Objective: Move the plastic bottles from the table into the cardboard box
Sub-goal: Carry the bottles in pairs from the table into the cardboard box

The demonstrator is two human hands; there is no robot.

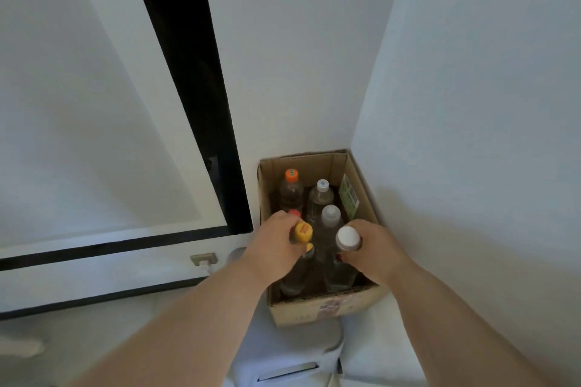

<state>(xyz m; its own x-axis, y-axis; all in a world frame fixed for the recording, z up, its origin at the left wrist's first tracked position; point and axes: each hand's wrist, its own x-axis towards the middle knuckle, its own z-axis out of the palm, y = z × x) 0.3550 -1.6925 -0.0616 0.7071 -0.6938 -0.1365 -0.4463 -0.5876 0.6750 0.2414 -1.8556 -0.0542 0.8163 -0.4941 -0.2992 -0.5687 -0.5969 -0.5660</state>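
Note:
An open cardboard box [317, 308] stands on the floor in the corner of two white walls. Several plastic bottles stand upright inside it, among them an orange-capped bottle [290, 187] and a white-capped clear bottle [321, 195] at the back. My left hand [276, 245] grips the neck of a yellow-capped bottle [303, 232] over the box's front left. My right hand [372, 250] grips the neck of a white-capped bottle [347, 238] over the front right. Both bottle bodies reach down into the box. A clear-capped bottle [330, 214] stands between my hands.
A white wall runs along the box's right side and another behind it. A white door with a black frame [201, 97] is to the left. A wall socket with a white plug [204, 260] sits low on the left. A white object [283, 355] lies in front of the box.

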